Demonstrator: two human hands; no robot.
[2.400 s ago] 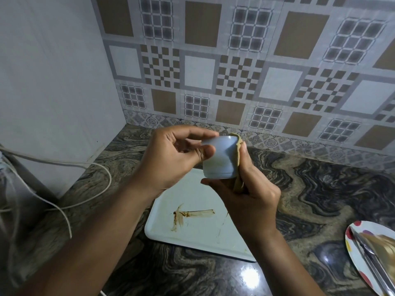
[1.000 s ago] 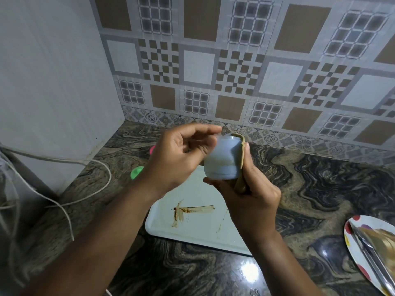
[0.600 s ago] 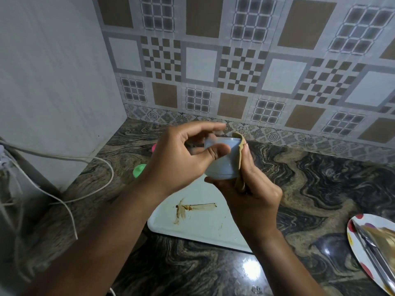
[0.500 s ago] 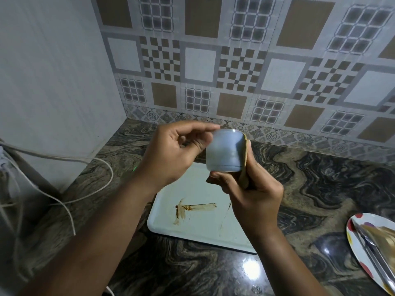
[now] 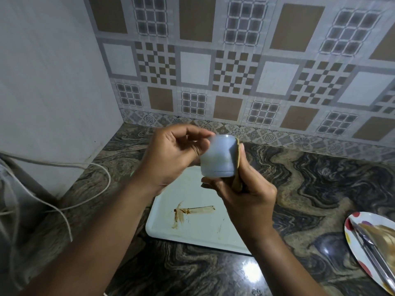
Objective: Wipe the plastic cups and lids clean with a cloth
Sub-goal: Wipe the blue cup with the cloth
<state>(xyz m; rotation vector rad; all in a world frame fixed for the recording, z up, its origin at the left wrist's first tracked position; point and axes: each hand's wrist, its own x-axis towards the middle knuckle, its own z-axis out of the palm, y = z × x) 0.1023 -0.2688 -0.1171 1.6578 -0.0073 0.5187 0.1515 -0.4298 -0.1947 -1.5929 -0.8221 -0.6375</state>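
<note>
A small pale blue plastic cup (image 5: 218, 157) is held in the air above the counter, between both hands. My left hand (image 5: 171, 159) grips its left side with thumb and fingertips. My right hand (image 5: 245, 195) holds a tan cloth (image 5: 236, 167) pressed against the cup's right side, with the thumb under the cup's base. Most of the cloth is hidden in my right palm. The cup's opening cannot be seen.
A white tray (image 5: 192, 227) with brown smears lies on the dark marbled counter (image 5: 320, 189) under my hands. A spotted plate (image 5: 354, 236) with brown paste and a metal utensil (image 5: 372, 253) sits at the right edge. White cords (image 5: 64, 167) trail at left by the wall.
The cup has been turned between my hands against the cloth, and my left fingers shifted their grip. The green and pink lids seen behind my left wrist earlier are now hidden.
</note>
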